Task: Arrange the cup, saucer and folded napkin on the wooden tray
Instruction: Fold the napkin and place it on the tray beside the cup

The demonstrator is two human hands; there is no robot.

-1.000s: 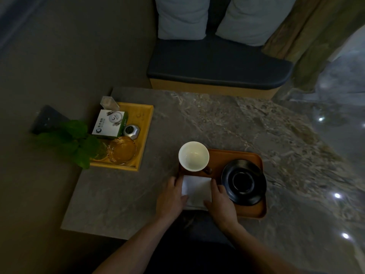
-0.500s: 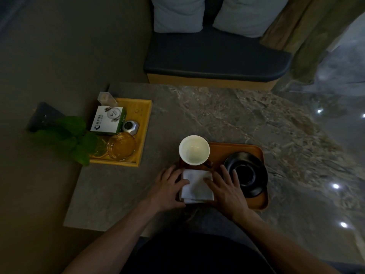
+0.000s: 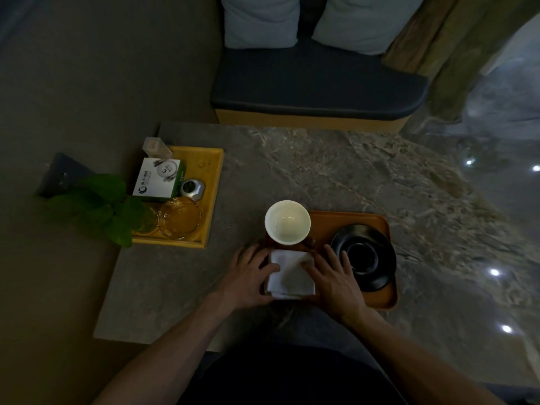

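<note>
An orange-brown wooden tray (image 3: 350,223) lies on the marble table. A white cup (image 3: 287,223) stands upright at the tray's left back corner. A black saucer (image 3: 363,255) rests on the tray's right half. A white folded napkin (image 3: 292,276) lies flat at the tray's left front. My left hand (image 3: 251,276) rests on the napkin's left edge with fingers spread, thumb on the cloth. My right hand (image 3: 333,279) lies flat on the napkin's right edge, its fingers reaching toward the saucer. Neither hand lifts anything.
A yellow tray (image 3: 214,182) at the table's left holds a white-green box (image 3: 157,182), a glass ashtray (image 3: 179,217) and a small silver object (image 3: 192,189). Green plant leaves (image 3: 99,206) overhang its left side. A cushioned bench (image 3: 315,86) stands behind the table.
Both hands have shifted from gripping the napkin's sides to lying flatter on its edges with fingers spread. The napkin sits slightly further onto the tray.
</note>
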